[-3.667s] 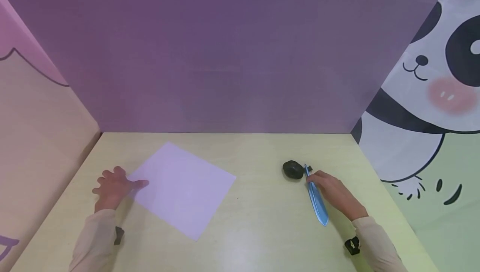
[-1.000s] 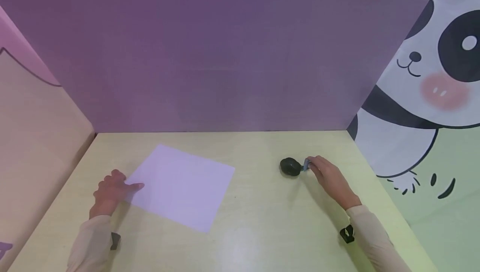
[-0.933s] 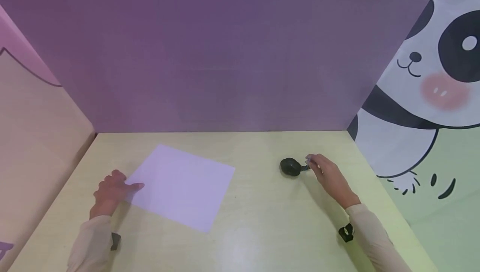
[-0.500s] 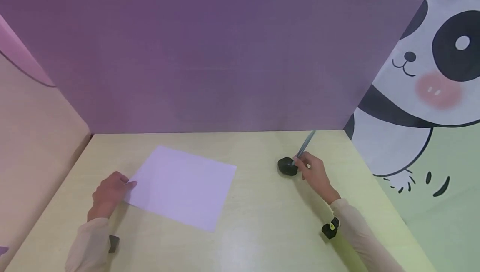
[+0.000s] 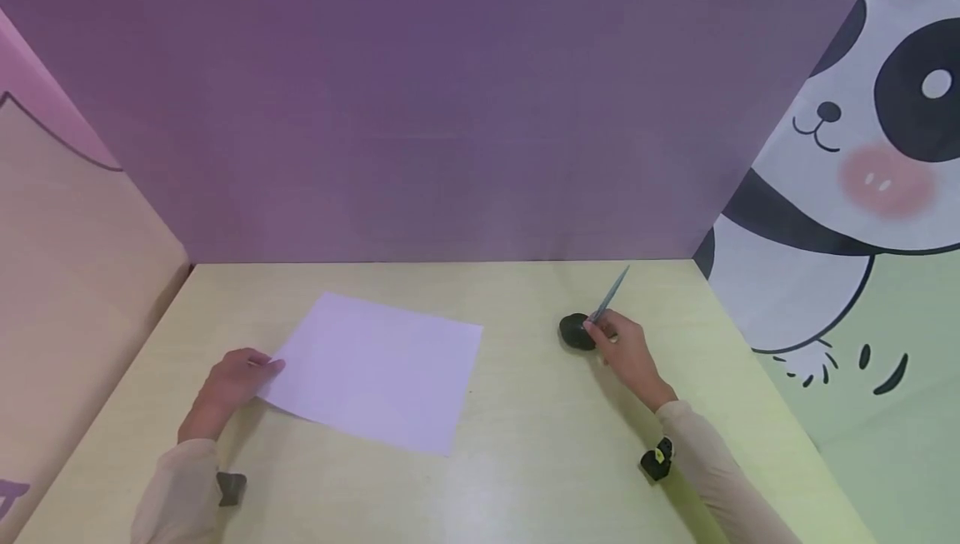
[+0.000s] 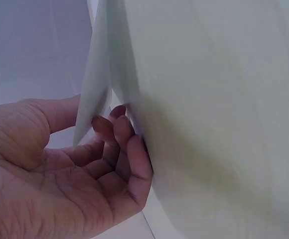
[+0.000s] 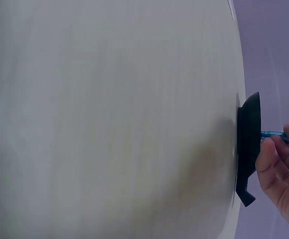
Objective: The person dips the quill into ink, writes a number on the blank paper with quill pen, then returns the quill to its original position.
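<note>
A pale lilac sheet of paper (image 5: 375,373) lies at left centre of the table. My left hand (image 5: 236,376) pinches its left corner, thumb on top; in the left wrist view the corner of the sheet (image 6: 93,79) bends up between thumb and curled fingers. On the right, my right hand (image 5: 628,354) pinches a slim blue leaf-shaped pen (image 5: 613,288), tilted up and away. The pen's lower end meets a rounded black base (image 5: 573,332). The right wrist view shows the base (image 7: 249,144) side-on with a short bent tail, and the teal pen end (image 7: 271,133) at its top.
The pale wooden table (image 5: 487,486) backs onto a purple wall panel (image 5: 442,111). A panda-printed panel (image 5: 810,302) borders the right side, a pinkish panel (image 5: 82,294) the left. Dark straps sit at both wrists.
My right hand has swung the pen from lying beside the base to standing tilted at it. My left hand has gone from resting on the paper to pinching its corner; the sheet has turned slightly.
</note>
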